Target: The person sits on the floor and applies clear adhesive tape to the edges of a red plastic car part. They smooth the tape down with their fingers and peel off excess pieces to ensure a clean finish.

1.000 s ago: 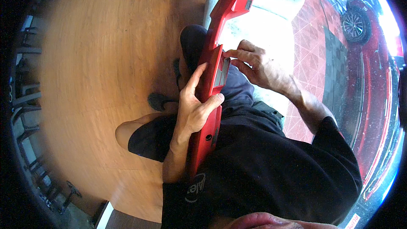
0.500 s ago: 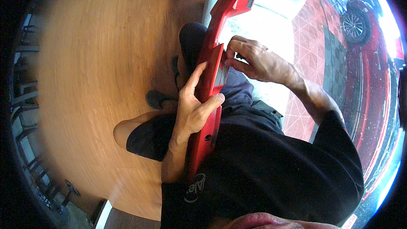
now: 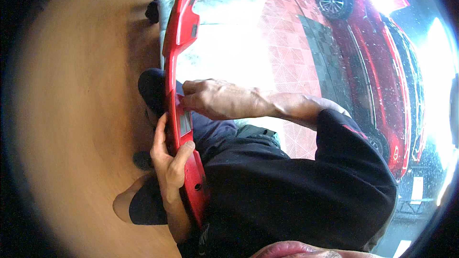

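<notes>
A long red car trim panel [image 3: 181, 31], shaped like a spoiler, lies lengthwise across my lap. Its near end rests against my black shirt, and the far end reaches out over a pale seat. My left hand [image 3: 169, 165] grips the panel's edges, thumb on one side and fingers on the other. Just beyond that thumb, a grey strip [image 3: 185, 124] sits in a recess of the panel. At the far end of this recess, my right hand [image 3: 215, 99] is closed, its fingertips bent against the panel. Whatever those fingertips pinch is hidden.
The pale padded seat [image 3: 227, 7] is beside my legs, brightly lit. Wood-look floor [image 3: 81, 114] spreads to the left. On the right, past red patterned flooring [image 3: 291, 57], a red car [image 3: 377, 81] shows behind glass.
The view has turned, so panel and hands appear farther left. My left hand keeps its grip. My right hand stays at the recess, now turned with its back more toward me.
</notes>
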`<state>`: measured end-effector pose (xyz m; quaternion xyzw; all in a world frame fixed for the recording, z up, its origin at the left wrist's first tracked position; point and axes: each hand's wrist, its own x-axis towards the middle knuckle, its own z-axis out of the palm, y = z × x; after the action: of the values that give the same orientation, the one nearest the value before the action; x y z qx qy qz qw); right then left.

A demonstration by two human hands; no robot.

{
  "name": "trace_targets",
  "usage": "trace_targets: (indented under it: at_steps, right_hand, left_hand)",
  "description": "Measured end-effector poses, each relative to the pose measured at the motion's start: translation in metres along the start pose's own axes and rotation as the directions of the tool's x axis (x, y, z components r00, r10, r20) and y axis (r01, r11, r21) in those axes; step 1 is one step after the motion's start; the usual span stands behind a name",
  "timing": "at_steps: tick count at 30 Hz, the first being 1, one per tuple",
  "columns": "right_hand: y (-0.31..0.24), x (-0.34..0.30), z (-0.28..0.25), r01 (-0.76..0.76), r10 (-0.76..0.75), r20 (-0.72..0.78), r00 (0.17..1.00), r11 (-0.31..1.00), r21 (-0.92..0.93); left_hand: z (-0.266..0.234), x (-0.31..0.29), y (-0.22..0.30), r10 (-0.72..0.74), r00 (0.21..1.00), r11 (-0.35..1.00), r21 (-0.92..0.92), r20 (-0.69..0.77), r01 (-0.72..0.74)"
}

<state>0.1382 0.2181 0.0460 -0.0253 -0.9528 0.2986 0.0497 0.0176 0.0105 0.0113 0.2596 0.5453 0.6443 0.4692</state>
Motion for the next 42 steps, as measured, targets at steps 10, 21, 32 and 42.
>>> trace_targets:
  at_steps: [10, 21, 32, 42]
  right_hand:
    - [0.009, 0.016, 0.002, 0.032, -0.038, 0.197, 0.980, 0.999, 0.033]
    - [-0.006, -0.016, 0.019, -0.134, 0.139, -0.159, 0.977, 0.990, 0.041]
    - [0.009, 0.002, 0.015, -0.225, 0.222, 0.141, 0.965, 0.974, 0.005]
    - [-0.009, -0.016, 0.023, -0.228, 0.235, -0.160, 0.959, 0.972, 0.065]
  left_hand:
    - [0.003, -0.009, 0.005, -0.013, 1.000, 0.999, 0.041, 0.008, 0.013]
    - [0.003, 0.003, -0.006, -0.007, 0.999, 1.000, -0.025, 0.044, 0.009]
    - [0.010, 0.000, -0.005, -0.031, 0.999, 0.999, 0.020, 0.015, 0.031]
    - [0.002, 0.006, -0.006, 0.022, 0.999, 1.000, -0.003, 0.035, -0.022]
